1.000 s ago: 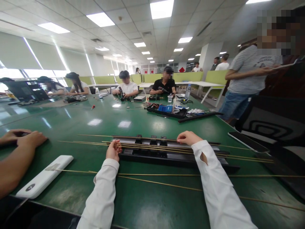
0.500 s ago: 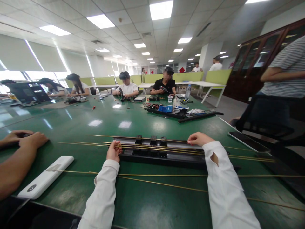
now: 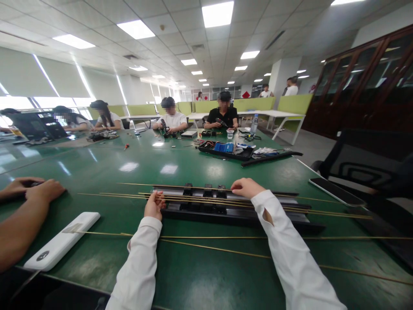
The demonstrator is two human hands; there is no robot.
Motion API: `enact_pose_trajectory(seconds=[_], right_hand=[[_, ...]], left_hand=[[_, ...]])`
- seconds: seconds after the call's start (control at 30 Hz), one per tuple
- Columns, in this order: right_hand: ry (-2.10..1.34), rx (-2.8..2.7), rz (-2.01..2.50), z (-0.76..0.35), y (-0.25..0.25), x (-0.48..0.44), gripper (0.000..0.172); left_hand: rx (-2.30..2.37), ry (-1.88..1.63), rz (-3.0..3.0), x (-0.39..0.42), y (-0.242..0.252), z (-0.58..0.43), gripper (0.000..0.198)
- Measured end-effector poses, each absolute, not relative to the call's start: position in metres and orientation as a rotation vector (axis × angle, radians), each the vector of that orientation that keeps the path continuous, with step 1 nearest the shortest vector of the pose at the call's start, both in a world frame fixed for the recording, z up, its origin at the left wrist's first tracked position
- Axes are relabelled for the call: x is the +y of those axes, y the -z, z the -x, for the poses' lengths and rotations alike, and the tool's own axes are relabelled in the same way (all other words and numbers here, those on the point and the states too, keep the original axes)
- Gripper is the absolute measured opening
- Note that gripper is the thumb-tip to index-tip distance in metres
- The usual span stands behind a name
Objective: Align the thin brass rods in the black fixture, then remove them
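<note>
We hold a bundle of thin brass rods [image 3: 200, 199] with our left hand [image 3: 155, 206], its fingers curled around them near the left end of a long black rack [image 3: 213, 218]. The bundle runs lengthwise above the rack, its ends sticking out on both sides. Our right hand [image 3: 248, 188] is over the rack's far side, thumb and forefinger pinching a single far rod [image 3: 180, 187], which lies behind the bundle and slants slightly beside it. How firmly either hand grips, we cannot tell.

Between us and the rack, two loose rods [image 3: 213, 237] lie apart on the green table [image 3: 206, 275], passing beneath our sleeves; the left end of one reaches a white slab-shaped device [image 3: 63, 241]. Just beyond that device, at our left, a co-worker's hands [image 3: 48, 189] rest together around something dark, too hidden to name. A phone [image 3: 335, 192] lies by the table's right edge. Farther across the table we see a black tray [image 3: 206, 150] holding blue items, with a clear bottle [image 3: 254, 122] standing behind it.
</note>
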State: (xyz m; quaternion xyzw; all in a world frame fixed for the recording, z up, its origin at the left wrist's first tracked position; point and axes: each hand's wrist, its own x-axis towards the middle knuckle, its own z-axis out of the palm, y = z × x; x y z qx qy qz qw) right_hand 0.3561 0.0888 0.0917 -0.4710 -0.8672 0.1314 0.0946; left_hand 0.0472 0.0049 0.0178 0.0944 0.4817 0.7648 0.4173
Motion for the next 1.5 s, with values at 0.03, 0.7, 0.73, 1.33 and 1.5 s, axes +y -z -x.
enact_pose_trajectory(seconds=[0.03, 0.7, 0.73, 1.33, 1.5], right_hand=[[-0.365, -2.575, 1.394, -0.352, -0.09, 0.089, 0.021], [-0.484, -2.557, 1.474, -0.372, -0.084, 0.1, 0.019], [-0.491, -2.553, 1.479, -0.374, -0.084, 0.1, 0.019], [-0.61, -2.475, 1.609, -0.405, -0.086, 0.105, 0.018], [-0.556, -2.487, 1.66, -0.405, -0.088, 0.105, 0.017]], left_hand=[[1.212, -1.918, -0.236, 0.005, -0.018, -0.047, 0.013], [1.228, -1.913, -0.244, 0.006, -0.017, -0.046, 0.013], [1.225, -1.913, -0.245, 0.006, -0.017, -0.045, 0.013], [1.198, -1.904, -0.23, 0.004, -0.018, -0.045, 0.013], [1.206, -1.909, -0.235, 0.004, -0.018, -0.045, 0.014]])
